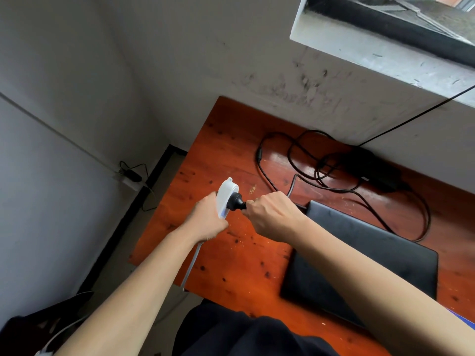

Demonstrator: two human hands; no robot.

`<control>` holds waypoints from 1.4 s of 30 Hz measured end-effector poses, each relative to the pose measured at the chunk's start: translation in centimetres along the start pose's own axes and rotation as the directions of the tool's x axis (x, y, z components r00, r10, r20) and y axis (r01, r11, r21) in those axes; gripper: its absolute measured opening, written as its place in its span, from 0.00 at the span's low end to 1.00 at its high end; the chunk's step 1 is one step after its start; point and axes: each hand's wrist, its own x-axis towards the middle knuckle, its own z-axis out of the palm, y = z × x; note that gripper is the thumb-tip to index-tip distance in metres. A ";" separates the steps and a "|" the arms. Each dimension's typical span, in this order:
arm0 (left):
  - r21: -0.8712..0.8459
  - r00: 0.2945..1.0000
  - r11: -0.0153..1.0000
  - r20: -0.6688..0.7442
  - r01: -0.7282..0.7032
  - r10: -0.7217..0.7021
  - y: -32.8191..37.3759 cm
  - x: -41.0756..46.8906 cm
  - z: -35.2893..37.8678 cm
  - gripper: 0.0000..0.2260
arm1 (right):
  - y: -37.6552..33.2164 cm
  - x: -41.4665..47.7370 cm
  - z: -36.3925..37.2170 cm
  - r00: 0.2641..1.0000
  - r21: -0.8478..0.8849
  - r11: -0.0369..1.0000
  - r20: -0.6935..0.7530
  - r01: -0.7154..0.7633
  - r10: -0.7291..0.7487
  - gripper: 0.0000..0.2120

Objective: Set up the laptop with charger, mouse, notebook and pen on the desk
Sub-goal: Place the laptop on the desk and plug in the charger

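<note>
Left hand (pixel 205 222) fingers wrap the white plastic extension socket (pixel 226 195), held tilted up off the red-brown wooden bench (pixel 231 155), presumably so it can't slide under the push. Its grey cord (pixel 191 263) drops over the bench edge. Right hand (pixel 272 217) fingers clamp the black rubber mains plug (pixel 237 201) at the socket face; fully seated or not, can't tell. Black charger brick (pixel 375 173) and looped cable (pixel 259 154) lie by the wall (pixel 257 73). Closed black laptop (pixel 365 258) sits just beside the right wrist.
</note>
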 end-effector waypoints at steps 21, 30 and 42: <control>0.116 0.975 0.973 -0.124 0.198 -0.184 -4.0 3.8 3.8 0.30 | 2.7 -1.6 8.3 0.986 0.065 0.986 0.080 -0.153 0.147 0.34; 0.372 0.928 0.898 -0.362 0.234 -0.092 -2.2 5.2 5.7 0.28 | 3.9 -4.6 10.2 0.878 0.225 0.861 0.273 -0.456 0.394 0.38; 0.287 0.880 0.911 -0.452 0.296 -0.143 -1.5 8.6 4.2 0.26 | 4.3 -5.4 11.6 0.865 0.101 0.919 0.390 -0.380 0.314 0.40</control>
